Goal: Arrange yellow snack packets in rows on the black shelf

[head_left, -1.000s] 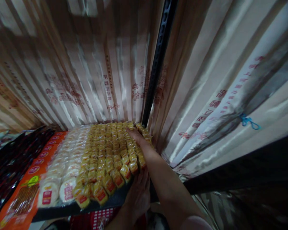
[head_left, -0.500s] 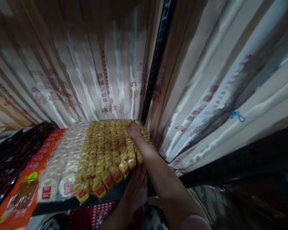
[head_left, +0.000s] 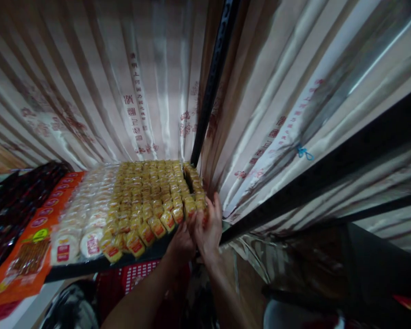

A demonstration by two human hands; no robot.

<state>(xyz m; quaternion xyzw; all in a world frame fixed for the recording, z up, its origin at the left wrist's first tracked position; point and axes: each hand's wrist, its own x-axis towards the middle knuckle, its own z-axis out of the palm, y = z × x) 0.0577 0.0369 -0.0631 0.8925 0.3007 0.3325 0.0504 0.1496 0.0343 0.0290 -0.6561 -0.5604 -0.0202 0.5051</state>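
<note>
Rows of small yellow-wrapped snack packets (head_left: 147, 192) stand packed together on a dark shelf (head_left: 85, 270). A dark gap splits the rightmost row from the others toward the back. My right hand (head_left: 208, 228) is at the front right corner of the packets, fingers along their right side and thumb at the front, gripping the end of that row. Close beside it, my left hand (head_left: 182, 243) touches the front of the packets at the shelf edge. Its fingertips are dim and partly hidden, so their grip is unclear.
Clear packs of round white items (head_left: 89, 205), an orange snack bag (head_left: 30, 246) and dark glossy packages (head_left: 17, 205) lie to the left. A black post (head_left: 210, 87) rises at the back corner, before pale printed sheeting (head_left: 160, 77). Below is a red basket (head_left: 137, 274).
My right hand has come back from the rear of the packets to the front right corner. My left hand stays near the front edge. A gap now shows beside the rightmost row.
</note>
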